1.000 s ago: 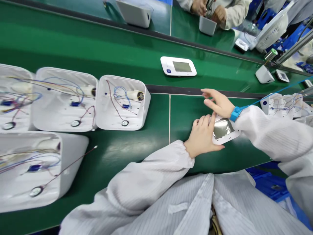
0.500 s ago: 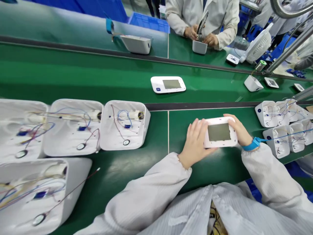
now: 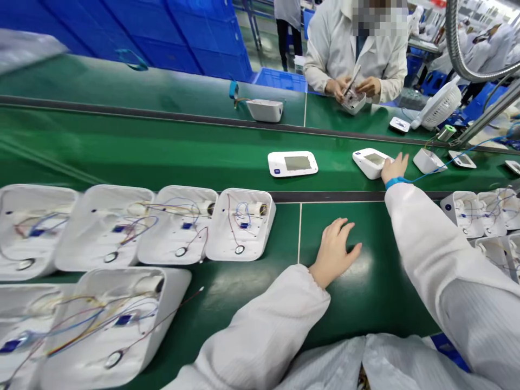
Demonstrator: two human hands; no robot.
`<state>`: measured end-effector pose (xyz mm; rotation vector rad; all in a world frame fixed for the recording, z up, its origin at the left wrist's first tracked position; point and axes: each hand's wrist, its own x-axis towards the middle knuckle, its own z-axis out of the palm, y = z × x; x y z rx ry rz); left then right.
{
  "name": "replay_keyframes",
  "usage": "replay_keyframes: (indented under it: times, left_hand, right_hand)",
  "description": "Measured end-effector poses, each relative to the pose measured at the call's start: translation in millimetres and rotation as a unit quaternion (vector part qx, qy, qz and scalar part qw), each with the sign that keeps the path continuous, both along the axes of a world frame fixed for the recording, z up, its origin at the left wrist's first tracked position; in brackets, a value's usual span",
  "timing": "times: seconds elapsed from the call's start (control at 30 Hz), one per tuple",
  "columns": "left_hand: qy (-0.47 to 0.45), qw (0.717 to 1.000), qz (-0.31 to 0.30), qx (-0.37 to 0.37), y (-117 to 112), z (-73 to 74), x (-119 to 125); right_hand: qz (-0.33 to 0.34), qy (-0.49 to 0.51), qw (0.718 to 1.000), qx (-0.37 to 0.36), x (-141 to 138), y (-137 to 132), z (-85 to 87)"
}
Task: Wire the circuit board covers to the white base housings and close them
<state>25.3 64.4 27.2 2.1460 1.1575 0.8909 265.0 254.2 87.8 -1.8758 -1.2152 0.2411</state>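
Note:
My right hand (image 3: pixel 394 168) reaches out over the green conveyor belt (image 3: pixel 162 151) and rests against a white device with a grey screen (image 3: pixel 370 161); its fingers look spread along the device's near edge. A blue wrist strap (image 3: pixel 395 182) circles that wrist. Flat on the green table (image 3: pixel 365 303), my left hand (image 3: pixel 335 250) holds nothing and its fingers are apart. A second white device with a screen (image 3: pixel 292 163) lies on the belt to the left.
Several open white housings with coloured wires (image 3: pixel 239 223) sit in rows at the left, more (image 3: pixel 467 214) at the right. Across the belt a person in a white coat (image 3: pixel 357 49) handles a white housing (image 3: pixel 352 101). Blue crates (image 3: pixel 162 32) stand behind.
Both hands held the white device over the table; now my right hand has carried it out onto the belt, and my left hand has let go and lies flat. The view tilted up.

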Motion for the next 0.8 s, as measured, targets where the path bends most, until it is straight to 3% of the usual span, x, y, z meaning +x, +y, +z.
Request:
replay_keyframes:
  times: [0.07, 0.17, 0.2, 0.27, 0.4, 0.53, 0.67, 0.8]
  left_hand:
    - [0.017, 1.0, -0.004, -0.005, 0.1, 2.3, 1.8]
    - [0.031, 0.999, -0.007, -0.018, 0.1, 6.5, 3.0]
    - [0.032, 0.999, -0.008, -0.021, 0.1, 7.6, 2.9]
    - [0.032, 0.999, -0.012, -0.021, -0.3, 8.8, 2.3]
    - [0.024, 0.999, -0.021, 0.002, -1.0, 6.5, 1.3]
    - [0.01, 0.999, -0.025, 0.029, -1.0, 3.3, 1.5]
    - [0.002, 1.0, -0.025, 0.005, -1.1, 4.1, 0.9]
    - [-0.08, 0.996, 0.012, -0.024, 3.6, 2.1, -1.6]
  right_hand:
    - [0.112, -0.099, 0.988, 0.026, -26.0, 5.8, -7.7]
    - [0.354, -0.204, 0.912, -0.018, -87.1, 20.0, -23.4]
    - [0.409, -0.216, 0.886, -0.045, -109.8, 26.3, -28.4]
    - [0.457, -0.226, 0.858, -0.067, -151.5, 39.9, -36.6]
    - [0.445, -0.236, 0.856, -0.115, -204.0, 60.8, -47.3]
    - [0.413, -0.221, 0.875, -0.123, -221.3, 63.3, -55.2]
    - [0.359, -0.163, 0.914, -0.1, -211.7, 51.7, -52.8]
    - [0.258, -0.075, 0.962, -0.047, -163.0, 8.5, -50.6]
